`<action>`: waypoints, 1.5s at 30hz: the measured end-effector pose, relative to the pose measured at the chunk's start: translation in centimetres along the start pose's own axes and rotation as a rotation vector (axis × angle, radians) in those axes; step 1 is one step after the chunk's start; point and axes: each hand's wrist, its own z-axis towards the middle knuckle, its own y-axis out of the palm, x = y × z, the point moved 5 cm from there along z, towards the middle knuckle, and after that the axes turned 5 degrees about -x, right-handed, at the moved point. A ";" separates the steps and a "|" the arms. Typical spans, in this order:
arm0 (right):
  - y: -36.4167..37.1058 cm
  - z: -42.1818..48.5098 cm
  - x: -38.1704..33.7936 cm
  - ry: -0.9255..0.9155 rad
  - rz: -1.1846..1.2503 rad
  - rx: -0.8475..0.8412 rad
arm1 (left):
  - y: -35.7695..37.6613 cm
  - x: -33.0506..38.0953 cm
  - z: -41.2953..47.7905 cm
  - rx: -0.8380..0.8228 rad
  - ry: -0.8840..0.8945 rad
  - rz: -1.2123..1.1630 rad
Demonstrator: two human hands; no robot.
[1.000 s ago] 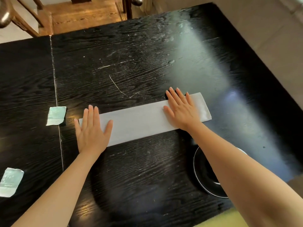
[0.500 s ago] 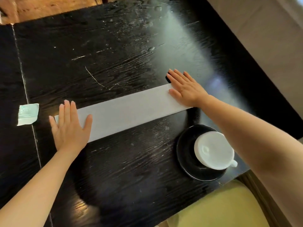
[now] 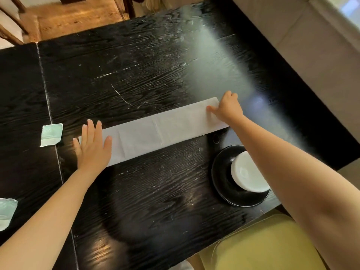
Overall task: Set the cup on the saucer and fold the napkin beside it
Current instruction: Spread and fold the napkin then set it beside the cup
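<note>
A white napkin [image 3: 159,129], folded into a long narrow strip, lies across the black table [image 3: 148,191]. My left hand [image 3: 93,147] rests flat on the strip's left end, fingers spread. My right hand [image 3: 228,109] has curled its fingers around the strip's right end, thumb on top of the paper. A white cup [image 3: 247,172] sits upside down on a black saucer [image 3: 224,184] near the table's front right edge, partly hidden under my right forearm.
Two pale green paper squares lie at the left, one [image 3: 51,134] beside the table seam and another [image 3: 6,213] at the frame's edge. A yellow cushion [image 3: 263,248] shows below the table's front edge. Wooden chair parts [image 3: 11,26] stand beyond the far edge.
My right hand went from lying flat on the napkin's right end to pinching that end with curled fingers. My left hand stayed flat. The camera view shifted.
</note>
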 end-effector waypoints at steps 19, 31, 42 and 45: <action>-1.4 -1.0 -1.1 0.194 0.125 -0.136 | -2.5 -3.8 -2.9 -0.021 -0.536 -0.921; 2.2 -8.5 -10.9 -0.133 0.118 0.039 | -5.5 4.9 -4.0 0.219 -0.184 -0.877; 8.0 -8.7 -10.5 -0.256 0.051 -0.115 | -1.0 11.3 -2.6 0.094 -0.060 -0.568; 8.3 -8.6 -10.0 -0.304 0.048 -0.117 | -0.3 11.4 -2.4 0.058 -0.047 -0.513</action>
